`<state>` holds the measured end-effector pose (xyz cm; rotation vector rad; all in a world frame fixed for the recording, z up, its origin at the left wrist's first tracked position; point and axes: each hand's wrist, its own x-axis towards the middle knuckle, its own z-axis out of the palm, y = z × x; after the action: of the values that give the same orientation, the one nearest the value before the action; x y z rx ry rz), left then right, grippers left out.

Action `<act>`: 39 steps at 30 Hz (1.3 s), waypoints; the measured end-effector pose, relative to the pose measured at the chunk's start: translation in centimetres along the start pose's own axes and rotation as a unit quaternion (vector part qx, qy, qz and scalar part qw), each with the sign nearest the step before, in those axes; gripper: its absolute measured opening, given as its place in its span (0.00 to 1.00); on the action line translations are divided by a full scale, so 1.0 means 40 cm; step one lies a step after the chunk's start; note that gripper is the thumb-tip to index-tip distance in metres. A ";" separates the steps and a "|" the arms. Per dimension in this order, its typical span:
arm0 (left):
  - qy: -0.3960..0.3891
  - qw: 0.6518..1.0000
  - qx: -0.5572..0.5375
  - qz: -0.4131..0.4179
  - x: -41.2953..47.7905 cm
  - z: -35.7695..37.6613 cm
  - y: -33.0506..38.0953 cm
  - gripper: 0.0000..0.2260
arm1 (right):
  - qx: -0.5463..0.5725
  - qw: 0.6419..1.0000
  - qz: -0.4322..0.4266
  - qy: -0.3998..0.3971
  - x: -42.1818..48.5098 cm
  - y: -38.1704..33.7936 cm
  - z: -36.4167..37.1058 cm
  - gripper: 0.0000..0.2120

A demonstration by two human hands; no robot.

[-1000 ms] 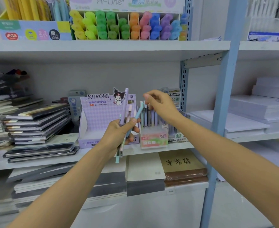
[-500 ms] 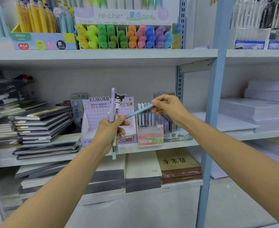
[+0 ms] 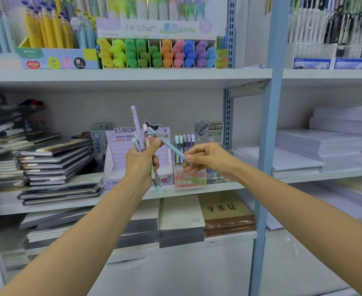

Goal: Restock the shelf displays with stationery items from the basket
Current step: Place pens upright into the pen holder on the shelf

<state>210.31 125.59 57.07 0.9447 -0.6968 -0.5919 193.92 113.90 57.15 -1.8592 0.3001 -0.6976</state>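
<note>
Left hand (image 3: pixel 142 162) grips the pen bundle (image 3: pixel 137 133); right hand (image 3: pixel 205 160) pinches a blue pen (image 3: pixel 169 146), best slotted upright into the pen display box (image 3: pixel 189 180) behind it.

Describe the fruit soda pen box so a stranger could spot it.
Find the middle shelf, left of the blue upright post. The box stands at its front edge, right of the purple Kuromi display; it alone is pink and green.

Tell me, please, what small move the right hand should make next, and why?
Probably lift the blue pen clear of the bunch in the left hand and swing it upright over the Fruit Soda box. The right hand pinches its lower end, its upper end lies by that bunch, and the box just behind holds similar pens standing upright.
</note>
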 end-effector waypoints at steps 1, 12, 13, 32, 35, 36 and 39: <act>-0.002 1.000 0.000 0.002 -0.002 0.003 0.000 0.06 | 0.001 1.000 0.006 -0.022 -0.002 0.001 0.005 0.07; -0.106 0.977 0.174 0.060 -0.019 0.020 -0.012 0.03 | -0.083 0.984 -0.117 0.106 0.044 -0.057 0.027 0.09; -0.113 0.975 0.179 0.066 -0.019 0.021 -0.013 0.03 | -0.099 0.984 -0.112 0.096 0.048 -0.057 0.029 0.09; -0.152 0.973 0.175 -0.009 0.062 -0.029 -0.061 0.18 | -0.219 0.925 -0.101 0.293 0.163 0.036 -0.069 0.05; -0.159 0.968 0.192 -0.012 0.074 -0.044 -0.068 0.18 | -0.270 0.919 -0.101 0.267 0.173 0.046 -0.068 0.06; -0.164 0.967 0.195 -0.014 0.078 -0.050 -0.071 0.17 | -0.278 0.919 -0.103 0.259 0.177 0.045 -0.070 0.05; -0.179 0.963 0.202 -0.020 0.084 -0.059 -0.081 0.17 | -0.291 0.920 -0.103 0.240 0.186 0.036 -0.079 0.02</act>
<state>213.77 122.88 54.20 1.2469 -1.1545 -0.6779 198.16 107.11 59.03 -2.2784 0.6955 -1.3250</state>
